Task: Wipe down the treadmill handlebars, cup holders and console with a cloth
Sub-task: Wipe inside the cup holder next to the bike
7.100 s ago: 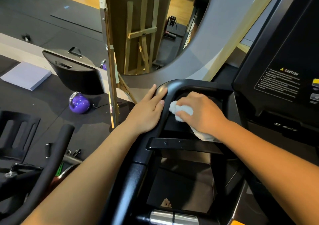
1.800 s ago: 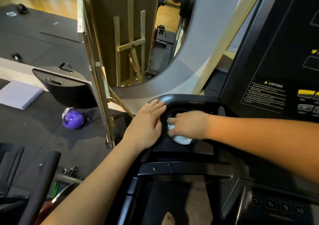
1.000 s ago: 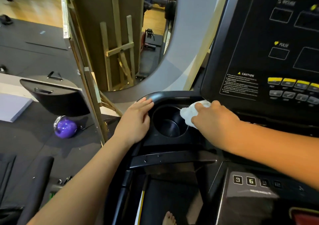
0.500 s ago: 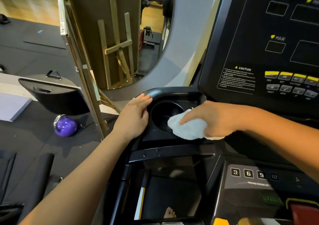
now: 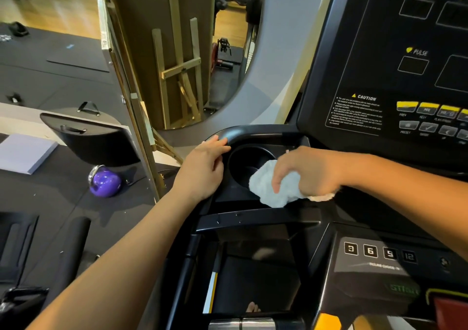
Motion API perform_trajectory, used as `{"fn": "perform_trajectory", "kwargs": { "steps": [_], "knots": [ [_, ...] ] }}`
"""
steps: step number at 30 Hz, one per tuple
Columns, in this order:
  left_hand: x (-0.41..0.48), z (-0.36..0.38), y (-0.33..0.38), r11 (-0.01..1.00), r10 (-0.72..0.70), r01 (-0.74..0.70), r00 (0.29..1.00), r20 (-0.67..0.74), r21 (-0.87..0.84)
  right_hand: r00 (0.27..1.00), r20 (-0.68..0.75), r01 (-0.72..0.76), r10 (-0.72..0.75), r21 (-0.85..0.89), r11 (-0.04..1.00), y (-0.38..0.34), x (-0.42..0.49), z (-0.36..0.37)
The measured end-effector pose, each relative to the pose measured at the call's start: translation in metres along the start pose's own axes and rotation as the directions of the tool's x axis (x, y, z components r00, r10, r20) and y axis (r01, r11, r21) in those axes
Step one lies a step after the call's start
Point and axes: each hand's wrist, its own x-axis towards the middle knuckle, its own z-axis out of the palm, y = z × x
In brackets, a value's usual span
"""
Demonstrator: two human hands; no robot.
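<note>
A round black cup holder (image 5: 244, 164) sits at the left end of the treadmill's tray, below the dark console (image 5: 395, 59). My right hand (image 5: 307, 170) grips a bunched white cloth (image 5: 271, 186) and presses it on the near right rim of the cup holder. My left hand (image 5: 202, 169) lies flat on the curved black handlebar (image 5: 229, 133) at the tray's left corner, fingers resting along the edge. A black crossbar (image 5: 255, 218) runs just below both hands.
A tall mirror on a wooden easel (image 5: 177, 59) leans just beyond the treadmill. On the dark floor mat at left lie a purple kettlebell (image 5: 104, 181), a black seat pad (image 5: 88, 137) and a white board (image 5: 24, 152). Numbered incline buttons (image 5: 369, 251) sit lower right.
My right hand came out of the cup holder with the cloth, wiped along its far right edge, then drew back to the near right rim. My left hand stayed on the handlebar.
</note>
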Motion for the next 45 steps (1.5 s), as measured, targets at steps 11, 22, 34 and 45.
{"fn": "perform_trajectory", "kwargs": {
  "steps": [11,22,34,45],
  "knots": [
    [-0.008,-0.008,0.011,0.974,-0.051,0.109,0.961,0.273,-0.199,0.847,-0.490,0.167,0.205,0.612,0.773,-0.006,0.017,0.002],
    [-0.010,-0.017,0.043,0.823,-0.138,0.064,0.986,-0.089,-0.565,0.883,-0.449,0.246,0.136,0.690,0.681,-0.021,0.020,-0.008],
    [-0.006,-0.068,0.049,0.829,-0.146,0.076,0.986,-0.083,-0.554,0.888,-0.391,0.349,0.244,0.916,0.199,-0.023,0.008,-0.034],
    [0.002,-0.086,0.060,0.997,-0.023,0.033,0.991,0.135,-0.073,0.859,-0.509,0.276,0.057,0.554,0.785,-0.045,0.014,-0.049]
  ]
}}
